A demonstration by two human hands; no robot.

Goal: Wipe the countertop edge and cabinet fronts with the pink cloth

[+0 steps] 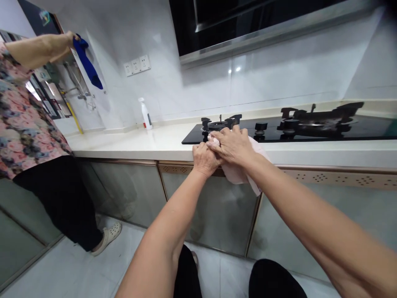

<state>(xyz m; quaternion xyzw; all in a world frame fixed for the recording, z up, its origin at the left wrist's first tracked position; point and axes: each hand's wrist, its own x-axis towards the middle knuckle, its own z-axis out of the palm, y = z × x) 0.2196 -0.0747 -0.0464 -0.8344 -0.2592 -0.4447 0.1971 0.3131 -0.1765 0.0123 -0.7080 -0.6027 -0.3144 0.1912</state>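
A pale pink cloth (237, 173) is bunched at the front edge of the counter, its loose end hanging down over the cabinet front. My right hand (234, 144) grips the cloth from above, fingers bent over it beside the gas stove (245, 134). Close against it, my left hand (205, 158) is closed at the counter edge with its fingers curled by the bunched part of the cloth. The undersides of both hands are hidden.
A white spray bottle (145, 114) stands on the counter (167, 138) by the wall. At the left a person in a floral top (27, 120) holds up a blue cloth (88, 64). A black range hood (248, 25) hangs above. Cabinets (217, 211) line the front.
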